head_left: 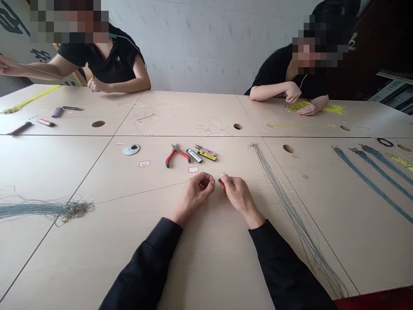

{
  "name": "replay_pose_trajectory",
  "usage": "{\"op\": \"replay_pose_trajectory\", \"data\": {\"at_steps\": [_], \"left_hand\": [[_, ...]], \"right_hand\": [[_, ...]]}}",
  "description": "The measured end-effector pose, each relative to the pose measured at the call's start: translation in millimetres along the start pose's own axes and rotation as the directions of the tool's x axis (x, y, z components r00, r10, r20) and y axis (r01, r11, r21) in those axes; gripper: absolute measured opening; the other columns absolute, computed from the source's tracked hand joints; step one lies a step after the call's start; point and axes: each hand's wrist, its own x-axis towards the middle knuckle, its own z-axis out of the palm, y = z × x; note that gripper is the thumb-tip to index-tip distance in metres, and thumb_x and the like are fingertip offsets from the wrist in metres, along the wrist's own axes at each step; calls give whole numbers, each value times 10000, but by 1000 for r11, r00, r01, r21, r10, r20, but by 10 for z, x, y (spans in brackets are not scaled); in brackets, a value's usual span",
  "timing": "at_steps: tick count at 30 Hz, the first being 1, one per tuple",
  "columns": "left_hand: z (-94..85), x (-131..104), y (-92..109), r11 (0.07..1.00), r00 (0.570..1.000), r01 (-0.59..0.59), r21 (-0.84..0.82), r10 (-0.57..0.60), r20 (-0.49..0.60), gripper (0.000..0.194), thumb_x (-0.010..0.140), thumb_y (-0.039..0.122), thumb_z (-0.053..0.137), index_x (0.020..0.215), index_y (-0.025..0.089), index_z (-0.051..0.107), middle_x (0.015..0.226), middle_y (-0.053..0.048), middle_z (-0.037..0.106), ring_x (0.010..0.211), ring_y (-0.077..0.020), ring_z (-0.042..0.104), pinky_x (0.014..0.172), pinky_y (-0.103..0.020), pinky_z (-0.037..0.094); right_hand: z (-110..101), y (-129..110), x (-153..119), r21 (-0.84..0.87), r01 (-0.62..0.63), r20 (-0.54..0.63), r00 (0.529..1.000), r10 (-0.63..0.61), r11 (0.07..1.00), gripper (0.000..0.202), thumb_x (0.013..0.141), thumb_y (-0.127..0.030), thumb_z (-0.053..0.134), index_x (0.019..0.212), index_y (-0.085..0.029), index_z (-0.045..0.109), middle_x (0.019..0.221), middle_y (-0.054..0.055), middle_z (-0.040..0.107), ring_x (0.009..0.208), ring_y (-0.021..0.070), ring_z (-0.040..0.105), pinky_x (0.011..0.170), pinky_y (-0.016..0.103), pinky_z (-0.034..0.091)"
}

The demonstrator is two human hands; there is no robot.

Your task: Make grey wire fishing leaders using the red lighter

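Observation:
My left hand (195,192) is closed in a pinch, with a thin cord (142,190) running from it leftward across the table. That cord leads to the clasp end of a bundle of grey-blue cords (32,209) at the left. My right hand (239,194) is closed around a small red lighter (221,182), mostly hidden by the fingers, its dark end towards my left hand. A narrow gap separates the hands. Beyond them lie red-handled pliers (177,156), a white lighter-like piece (194,156), a yellow one (207,156) and pink-handled snips (208,151).
A loose bundle of grey cords (284,202) stretches along my right side, with several blue bundles (371,183) farther right. A white disc (131,149) and small labels (193,169) lie ahead. Across the table, two people handle cords; yellow strands (334,107) lie by the right one.

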Motion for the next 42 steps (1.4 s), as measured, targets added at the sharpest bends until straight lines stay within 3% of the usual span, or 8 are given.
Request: {"op": "replay_pose_trajectory", "data": {"at_steps": [15, 23, 39, 42], "left_hand": [[-3, 2, -22, 1000, 1000, -9, -2, 9, 10, 174, 844, 318, 558, 788, 156, 589, 687, 20, 546, 589, -83, 440, 536, -205, 354], [-2, -1, -20, 1000, 1000, 2, -8, -2, 3, 256, 855, 399, 569, 819, 151, 624, 691, 5, 569, 577, -89, 439, 537, -212, 355], [-28, -3, -16, 1000, 999, -28, -6, 28, 33, 276, 874, 410, 563, 841, 146, 636, 683, 1, 562, 577, -91, 426, 532, -215, 347], [-25, -10, -11, 1000, 999, -17, -17, 18, 37, 263, 871, 401, 563, 837, 149, 631, 683, 3, 557, 579, -91, 432, 535, -213, 352]], "right_hand": [[8, 10, 9, -27, 3, 6, 1000, -3, 1000, 527, 944, -536, 378, 542, -196, 360, 494, -32, 354, 498, 113, 347, 519, 251, 254], [10, 17, 9, -32, 2, 4, 1000, -2, 999, 530, 940, -546, 380, 538, -201, 364, 486, -28, 365, 491, 120, 356, 518, 261, 256], [18, -5, 17, -106, 22, 32, 999, -19, 994, 472, 931, -474, 341, 545, -203, 362, 489, -26, 377, 487, 115, 344, 531, 265, 247], [26, 10, 20, -51, 20, 0, 1000, -20, 999, 427, 921, -427, 343, 557, -204, 360, 502, -30, 375, 501, 116, 341, 527, 256, 253]]}}
